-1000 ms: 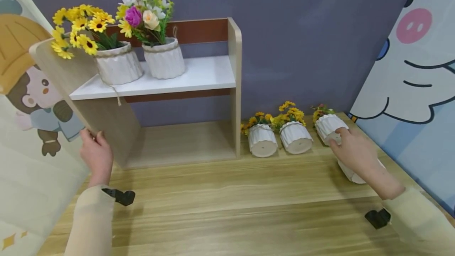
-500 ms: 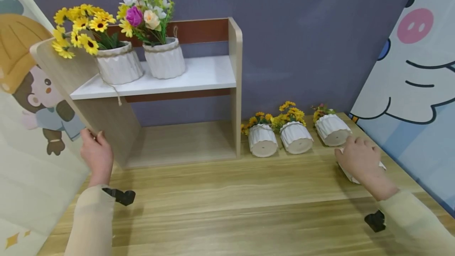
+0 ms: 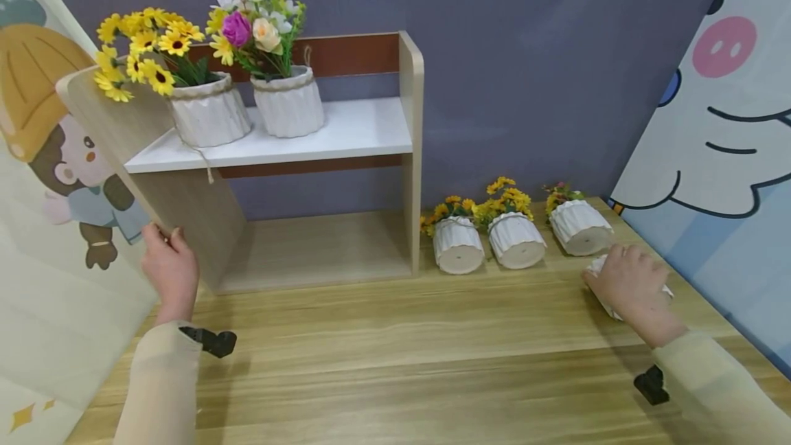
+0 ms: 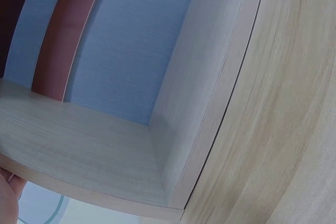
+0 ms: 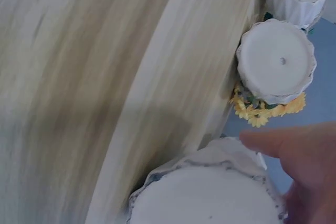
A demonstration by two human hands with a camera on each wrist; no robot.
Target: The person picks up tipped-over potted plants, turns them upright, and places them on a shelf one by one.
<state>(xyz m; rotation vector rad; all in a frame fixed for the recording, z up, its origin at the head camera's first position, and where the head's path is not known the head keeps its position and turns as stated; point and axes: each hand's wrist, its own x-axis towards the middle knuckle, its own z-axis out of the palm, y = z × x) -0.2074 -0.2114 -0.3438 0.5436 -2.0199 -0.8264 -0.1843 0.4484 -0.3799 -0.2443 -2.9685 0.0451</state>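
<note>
At the left, my left hand (image 3: 171, 271) grips the front edge of the side panel of a small wooden shelf (image 3: 179, 225); in the left wrist view only its fingers (image 4: 17, 186) show at the panel edge. At the right, my right hand (image 3: 630, 286) reaches over a white fluted flowerpot (image 5: 205, 198) lying on its side, thumb along its wall and fingers curled over it. The hand hides most of this pot in the head view. Behind it lie three more tipped white pots with flowers: one on the right (image 3: 581, 226), one in the middle (image 3: 517, 240), one by the shelf (image 3: 458, 246).
On the shelf's white upper board (image 3: 364, 126) stand a pot of yellow daisies (image 3: 210, 112) and a pot of mixed flowers (image 3: 288, 103). The wood-grain table (image 3: 395, 362) meets a grey-blue wall panel (image 3: 525, 53) at the back. Cartoon-printed panels flank both sides.
My right hand has drawn back from the rear right pot and come down onto the pot nearer me. My left hand stays at the shelf's side panel.
</note>
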